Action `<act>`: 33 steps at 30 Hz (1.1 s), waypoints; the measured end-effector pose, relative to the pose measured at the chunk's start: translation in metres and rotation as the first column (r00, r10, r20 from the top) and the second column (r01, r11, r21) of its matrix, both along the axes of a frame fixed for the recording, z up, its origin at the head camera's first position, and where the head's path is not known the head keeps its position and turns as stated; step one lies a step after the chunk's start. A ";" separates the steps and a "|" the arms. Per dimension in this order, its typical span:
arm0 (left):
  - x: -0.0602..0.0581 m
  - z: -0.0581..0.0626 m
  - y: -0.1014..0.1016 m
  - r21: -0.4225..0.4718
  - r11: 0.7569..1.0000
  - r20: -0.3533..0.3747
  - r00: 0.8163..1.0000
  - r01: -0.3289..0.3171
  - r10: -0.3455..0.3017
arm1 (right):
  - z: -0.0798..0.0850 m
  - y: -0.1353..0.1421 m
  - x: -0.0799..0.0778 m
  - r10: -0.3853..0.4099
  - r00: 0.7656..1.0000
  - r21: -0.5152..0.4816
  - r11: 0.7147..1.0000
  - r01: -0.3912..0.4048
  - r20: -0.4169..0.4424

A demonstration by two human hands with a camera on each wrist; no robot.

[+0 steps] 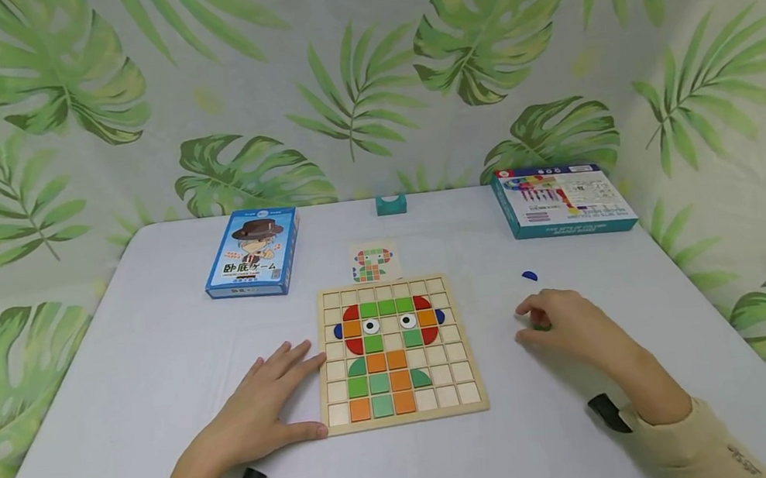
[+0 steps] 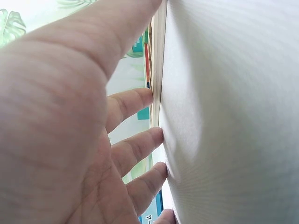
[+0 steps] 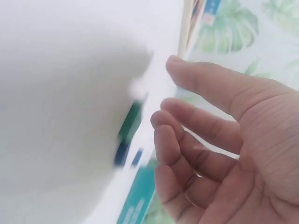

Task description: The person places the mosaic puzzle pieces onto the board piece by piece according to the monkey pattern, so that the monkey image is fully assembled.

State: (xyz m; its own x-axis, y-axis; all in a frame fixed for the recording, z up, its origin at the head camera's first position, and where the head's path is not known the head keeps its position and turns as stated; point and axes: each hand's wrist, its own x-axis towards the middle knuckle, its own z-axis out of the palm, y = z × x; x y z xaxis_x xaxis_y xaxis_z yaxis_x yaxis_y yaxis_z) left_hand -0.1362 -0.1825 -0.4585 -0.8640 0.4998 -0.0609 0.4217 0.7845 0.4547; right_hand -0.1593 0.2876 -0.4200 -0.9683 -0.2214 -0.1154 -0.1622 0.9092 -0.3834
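A wooden grid board (image 1: pixel 470 385) lies mid-table, its coloured tiles forming a figure with two round eyes. My left hand (image 1: pixel 264 407) rests beside it with spread fingers; the thumb touches the lower left corner, the index finger the left edge. Right of the board my right hand (image 1: pixel 568 328) hovers over the table, fingers bent loosely and thumb apart, holding nothing. Beneath it lies a green piece (image 3: pixel 131 120), mostly hidden by the fingers in the head view. A blue piece (image 3: pixel 122 151) is beside the green one. Farther back sits a blue half-round piece (image 1: pixel 530 276).
Behind the board lies a pattern card (image 1: pixel 389 271) with a similar figure. A blue game box (image 1: pixel 251 253) stands back left, a teal-edged box (image 1: pixel 565 204) back right. Between them, near the back edge, is a small teal block (image 1: pixel 390 205).
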 end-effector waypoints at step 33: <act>-0.001 -0.001 0.000 -0.003 1.000 -0.003 1.000 0.005 -0.005 | -0.010 -0.008 -0.013 0.074 0.997 -0.031 0.997 -0.075 -0.006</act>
State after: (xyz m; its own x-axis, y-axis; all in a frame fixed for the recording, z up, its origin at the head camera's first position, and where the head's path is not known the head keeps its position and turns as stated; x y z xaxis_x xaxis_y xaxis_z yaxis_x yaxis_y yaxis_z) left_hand -0.1369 -0.1830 -0.4595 -0.8617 0.5039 -0.0600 0.4269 0.7837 0.4513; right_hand -0.1722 0.2795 -0.4300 -0.9496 -0.2964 -0.1024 -0.2311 0.8823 -0.4101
